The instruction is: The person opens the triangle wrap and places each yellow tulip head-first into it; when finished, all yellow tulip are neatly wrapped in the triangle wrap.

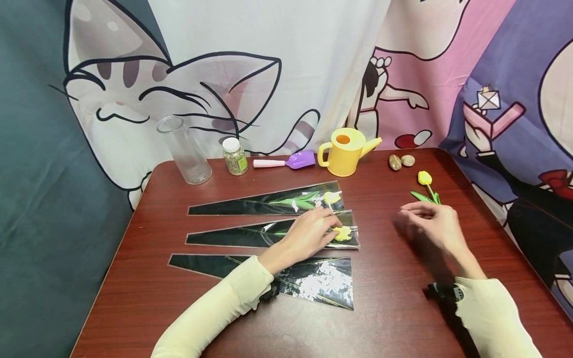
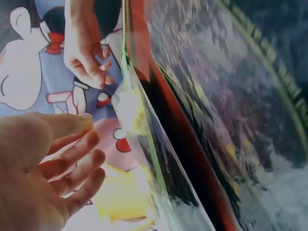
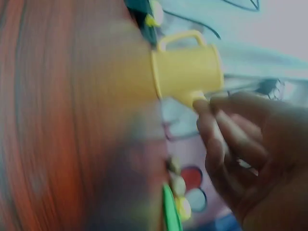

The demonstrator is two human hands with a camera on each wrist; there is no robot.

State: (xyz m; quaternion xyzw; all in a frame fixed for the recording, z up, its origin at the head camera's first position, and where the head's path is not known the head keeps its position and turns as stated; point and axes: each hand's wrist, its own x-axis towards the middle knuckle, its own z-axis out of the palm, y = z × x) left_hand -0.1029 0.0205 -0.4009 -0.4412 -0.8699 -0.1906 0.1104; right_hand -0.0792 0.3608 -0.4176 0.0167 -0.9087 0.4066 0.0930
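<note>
My left hand [image 1: 310,231] lies over the middle clear flower sleeve [image 1: 233,238], fingertips right at the yellow flower head [image 1: 343,233] at its wide end. In the left wrist view the left fingers [image 2: 79,156] are loosely bent with nothing between them. A second sleeve [image 1: 224,206], holding a yellow tulip [image 1: 332,198] with green leaves, lies behind. A wider, flat sleeve [image 1: 322,283] lies in front, partly under my left forearm. My right hand [image 1: 436,223] hovers at the right, holding nothing, just in front of a loose yellow tulip [image 1: 425,178].
Along the back edge stand a tall glass vase [image 1: 185,154], a white-capped jar [image 1: 235,158] and a yellow watering can [image 1: 343,155]. Between jar and can lies a purple scoop [image 1: 301,159]. Two pebbles [image 1: 395,162] sit back right. A printed curtain [image 1: 277,30] hangs behind the table.
</note>
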